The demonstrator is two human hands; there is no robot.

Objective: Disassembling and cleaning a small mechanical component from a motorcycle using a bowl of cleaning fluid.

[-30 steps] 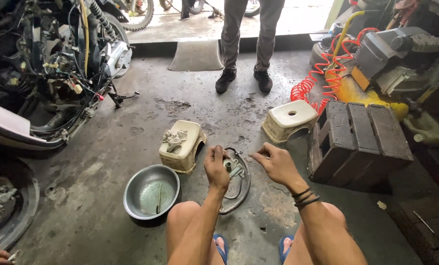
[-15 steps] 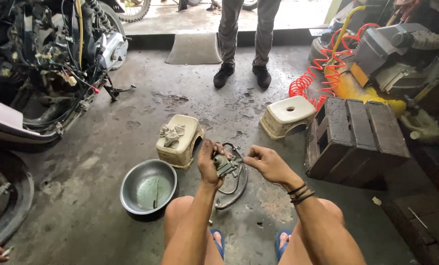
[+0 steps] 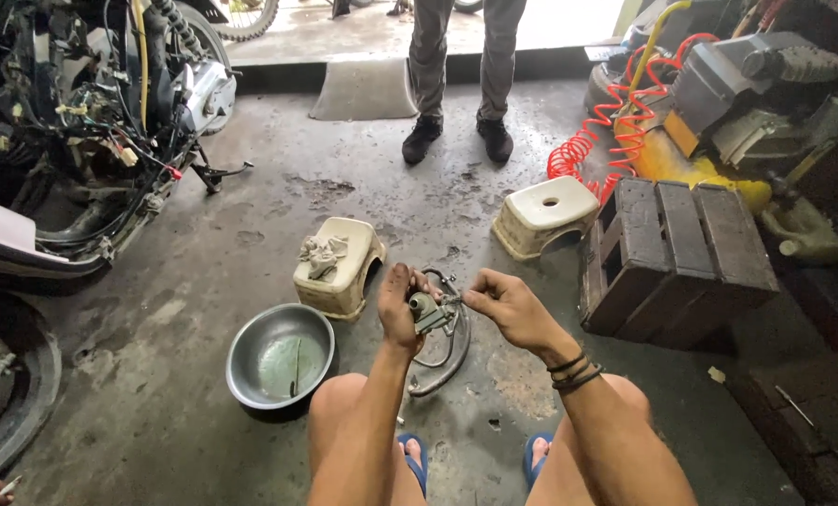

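Metal bowl lies left of hands, stool behind it.

A stained grey concrete floor carries everything: a round metal bowl sits just beside a low cream plastic stool with a crumpled rag on top. A second cream stool stands next to a dark wooden crate, with a coiled red air hose and a grey mat farther back. A stripped motorcycle stands at the left.
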